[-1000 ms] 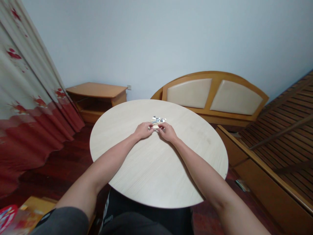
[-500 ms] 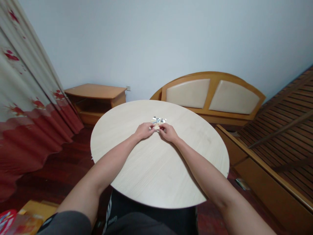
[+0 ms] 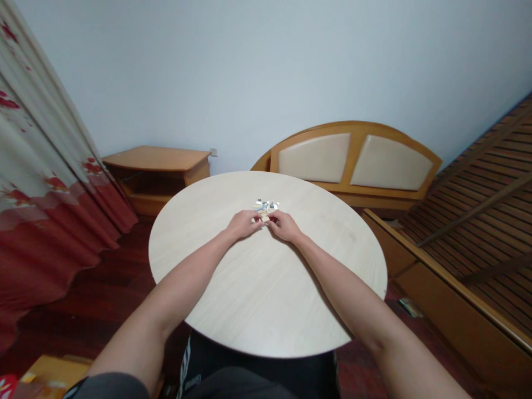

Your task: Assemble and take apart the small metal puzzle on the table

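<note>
Both my arms reach across a round pale wooden table (image 3: 266, 293). My left hand (image 3: 243, 224) and my right hand (image 3: 283, 226) meet near the middle, fingers pinched together on a small tan piece (image 3: 264, 217) held between them. Just beyond the fingertips lies a little heap of small grey, white and blue pieces (image 3: 265, 205) on the tabletop. The pieces are too small to name.
A wooden bedside cabinet (image 3: 160, 169) stands at the back left by a red-and-cream curtain (image 3: 45, 188). A padded headboard (image 3: 353, 160) leans on the wall behind the table. A slatted bed frame (image 3: 477, 221) fills the right. A colourful box (image 3: 25, 379) lies at the bottom left.
My hands stay pinched together at the same spot on the table. The view has shifted slightly to the right and up.
</note>
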Available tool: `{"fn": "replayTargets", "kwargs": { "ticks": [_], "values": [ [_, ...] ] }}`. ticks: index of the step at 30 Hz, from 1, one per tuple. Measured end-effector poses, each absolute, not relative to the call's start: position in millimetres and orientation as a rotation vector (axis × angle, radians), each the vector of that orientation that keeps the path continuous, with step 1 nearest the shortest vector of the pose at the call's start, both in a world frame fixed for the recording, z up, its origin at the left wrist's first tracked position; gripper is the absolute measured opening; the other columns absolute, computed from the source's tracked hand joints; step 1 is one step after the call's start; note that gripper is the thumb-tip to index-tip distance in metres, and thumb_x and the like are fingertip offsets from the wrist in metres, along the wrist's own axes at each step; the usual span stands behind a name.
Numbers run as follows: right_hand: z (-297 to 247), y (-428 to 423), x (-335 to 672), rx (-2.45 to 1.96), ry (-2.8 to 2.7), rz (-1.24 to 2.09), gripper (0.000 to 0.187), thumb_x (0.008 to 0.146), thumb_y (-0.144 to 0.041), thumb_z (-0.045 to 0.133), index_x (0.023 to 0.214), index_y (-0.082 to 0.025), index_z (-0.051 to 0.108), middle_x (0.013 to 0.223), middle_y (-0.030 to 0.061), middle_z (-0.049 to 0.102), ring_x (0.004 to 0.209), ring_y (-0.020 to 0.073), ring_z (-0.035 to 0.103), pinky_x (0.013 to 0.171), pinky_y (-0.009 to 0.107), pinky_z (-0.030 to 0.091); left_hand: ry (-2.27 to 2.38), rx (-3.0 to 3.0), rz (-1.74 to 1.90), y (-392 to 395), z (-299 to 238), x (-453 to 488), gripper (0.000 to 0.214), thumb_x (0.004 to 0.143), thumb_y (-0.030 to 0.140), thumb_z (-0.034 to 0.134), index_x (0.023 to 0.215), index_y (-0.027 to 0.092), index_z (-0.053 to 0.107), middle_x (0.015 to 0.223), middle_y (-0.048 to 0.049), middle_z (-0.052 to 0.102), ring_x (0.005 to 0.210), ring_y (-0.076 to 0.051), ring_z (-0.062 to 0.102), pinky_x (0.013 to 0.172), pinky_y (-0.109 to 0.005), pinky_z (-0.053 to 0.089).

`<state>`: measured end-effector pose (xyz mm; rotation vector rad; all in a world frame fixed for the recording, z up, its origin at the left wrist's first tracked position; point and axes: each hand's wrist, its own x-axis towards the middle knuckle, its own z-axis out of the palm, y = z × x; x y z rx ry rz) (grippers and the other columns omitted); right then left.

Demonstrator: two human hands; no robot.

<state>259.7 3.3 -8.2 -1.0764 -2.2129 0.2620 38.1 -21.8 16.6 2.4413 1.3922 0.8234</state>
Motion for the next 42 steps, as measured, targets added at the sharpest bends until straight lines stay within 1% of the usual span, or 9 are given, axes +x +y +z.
{"fn": "replayTargets", "kwargs": {
  "ticks": [4,8,16,19,24,30,36,39,42],
  "values": [
    [-8.0,2.8,259.7,-1.095,-2.225,0.257,0.019,0.095,-0.02,0.066,0.107,-0.017,0.08,0.103,0.0102,0.08,0.088,0.0224,0.07,0.083,0.031,0.053,1.423,2.459,0.766,-21.3,17.5,38.1,0.029,0.097,0.046,0.069,0.105,0.022,0.084,0.104,-0.006,0.083,0.088,-0.022,0.073,0.081,-0.029,0.052],
    [-8.7,3.0,261.1,-1.082,-2.209,0.287,0.019,0.095,-0.021,0.068,0.109,-0.016,0.079,0.105,0.0111,0.08,0.089,0.0226,0.07,0.083,0.032,0.053,1.443,2.455,0.737,-24.0,21.9,38.2,0.033,0.1,0.045,0.065,0.112,0.021,0.084,0.111,-0.0074,0.083,0.093,-0.023,0.074,0.083,-0.03,0.053],
    [-9.6,3.2,261.6,-1.037,-2.213,0.305,0.018,0.096,-0.026,0.07,0.108,-0.016,0.079,0.103,0.0104,0.079,0.086,0.022,0.07,0.081,0.032,0.053,1.468,2.485,0.736,-25.2,23.2,36.0,0.033,0.103,0.037,0.06,0.124,0.024,0.082,0.126,-0.0076,0.081,0.111,-0.026,0.074,0.096,-0.032,0.054],
    [-9.8,3.4,261.3,-1.042,-2.226,0.298,0.019,0.097,-0.026,0.069,0.109,-0.016,0.08,0.102,0.0098,0.08,0.085,0.0218,0.07,0.081,0.032,0.053,1.499,2.463,0.745,-24.8,21.9,36.3,0.035,0.104,0.036,0.06,0.128,0.023,0.081,0.127,-0.0087,0.08,0.11,-0.026,0.074,0.097,-0.032,0.054],
    [-9.3,3.7,261.6,-1.079,-2.226,0.271,0.024,0.096,-0.021,0.065,0.113,-0.017,0.081,0.105,0.0104,0.081,0.088,0.0226,0.07,0.082,0.032,0.053,1.489,2.436,0.689,-28.4,26.5,37.8,0.031,0.101,0.043,0.065,0.117,0.023,0.083,0.117,-0.0067,0.083,0.102,-0.025,0.075,0.09,-0.03,0.054],
    [-9.2,4.5,262.3,-1.039,-2.236,0.243,0.031,0.1,-0.022,0.062,0.125,-0.018,0.08,0.114,0.0109,0.081,0.094,0.0226,0.072,0.088,0.032,0.053,1.575,2.411,0.595,-32.4,32.9,40.0,0.025,0.095,0.035,0.071,0.114,0.023,0.083,0.115,-0.006,0.082,0.106,-0.027,0.074,0.089,-0.031,0.054],
    [-12.7,6.4,261.8,-1.031,-2.23,0.276,0.026,0.099,-0.026,0.065,0.119,-0.017,0.079,0.109,0.0113,0.08,0.09,0.0222,0.071,0.084,0.032,0.053,1.585,2.446,0.61,-30.3,31.9,37.8,0.028,0.099,0.033,0.064,0.117,0.024,0.082,0.12,-0.0068,0.081,0.111,-0.027,0.073,0.094,-0.032,0.054],
    [-14.1,8.1,261.7,-1.029,-2.225,0.291,0.023,0.098,-0.024,0.065,0.114,-0.017,0.079,0.106,0.0107,0.08,0.089,0.0222,0.07,0.084,0.032,0.053,1.561,2.459,0.61,-31.0,33.1,37.1,0.031,0.1,0.038,0.064,0.121,0.024,0.082,0.125,-0.007,0.08,0.116,-0.027,0.072,0.097,-0.032,0.054],
    [-14.0,8.6,261.6,-1.02,-2.225,0.291,0.022,0.097,-0.021,0.063,0.112,-0.016,0.078,0.105,0.0108,0.08,0.087,0.0218,0.069,0.082,0.032,0.053,1.542,2.458,0.59,-32.1,34.1,37.4,0.033,0.101,0.044,0.063,0.12,0.025,0.082,0.126,-0.0069,0.08,0.115,-0.027,0.072,0.096,-0.032,0.055]
  ]
}}
